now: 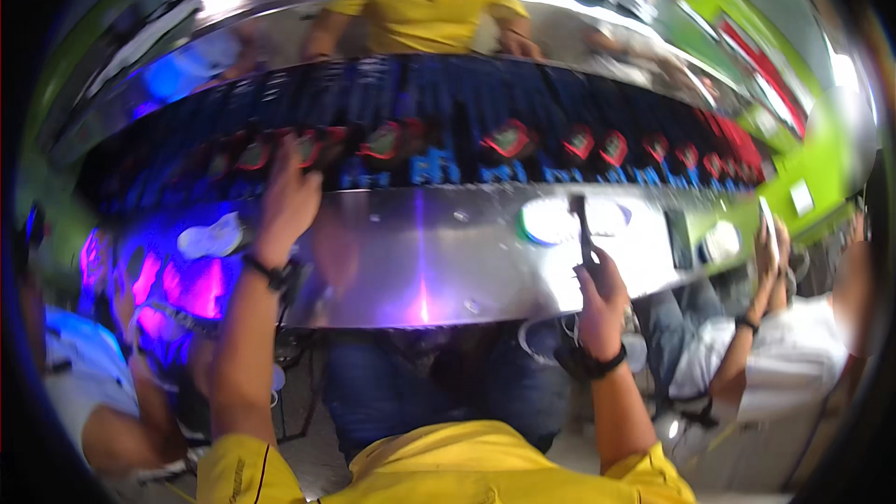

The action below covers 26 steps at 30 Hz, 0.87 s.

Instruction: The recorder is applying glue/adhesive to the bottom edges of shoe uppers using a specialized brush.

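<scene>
My left hand (290,201) reaches forward over the metal bench, its fingers stretched out at a row of dark strips (322,98). Its fingertips are beside a red-edged piece (254,156) in that row; blur hides whether they touch it. In my right hand (604,297) is a slim dark tool (583,224), held upright with its wider end pointing away from me; its exact kind cannot be made out. More red-edged pieces, such as a middle one (507,138), lie along the row, with blue parts (435,166) at its near edge.
The shiny metal bench (392,257) runs across in front of me, with a white glare at right and purple light at left. A pale object (210,237) lies left. People sit on both sides, one in a white shirt (793,359). Green panels (821,187) stand right.
</scene>
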Available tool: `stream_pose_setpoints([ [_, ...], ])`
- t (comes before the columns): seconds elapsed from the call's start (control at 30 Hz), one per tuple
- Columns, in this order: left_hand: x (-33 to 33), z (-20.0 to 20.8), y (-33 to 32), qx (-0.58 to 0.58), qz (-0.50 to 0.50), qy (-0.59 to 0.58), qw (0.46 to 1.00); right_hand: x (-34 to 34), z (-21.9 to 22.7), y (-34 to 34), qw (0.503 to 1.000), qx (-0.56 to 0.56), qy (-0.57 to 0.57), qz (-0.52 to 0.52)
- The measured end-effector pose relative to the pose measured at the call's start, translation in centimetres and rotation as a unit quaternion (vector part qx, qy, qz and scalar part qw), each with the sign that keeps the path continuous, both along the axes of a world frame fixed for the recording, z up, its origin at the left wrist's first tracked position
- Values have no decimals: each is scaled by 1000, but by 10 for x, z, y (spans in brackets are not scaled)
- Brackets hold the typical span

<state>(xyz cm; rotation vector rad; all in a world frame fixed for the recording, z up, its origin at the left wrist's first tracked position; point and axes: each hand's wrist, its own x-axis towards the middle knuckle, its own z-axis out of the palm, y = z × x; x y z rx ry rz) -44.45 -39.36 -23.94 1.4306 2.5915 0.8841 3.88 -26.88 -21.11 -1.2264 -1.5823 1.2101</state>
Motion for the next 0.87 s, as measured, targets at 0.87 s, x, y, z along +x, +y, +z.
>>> stream_pose_setpoints([
  [0.87, 210, 80, -130, 23, -138, -424, 895, -45, 63, -65, 908, -336, 165, 190],
])
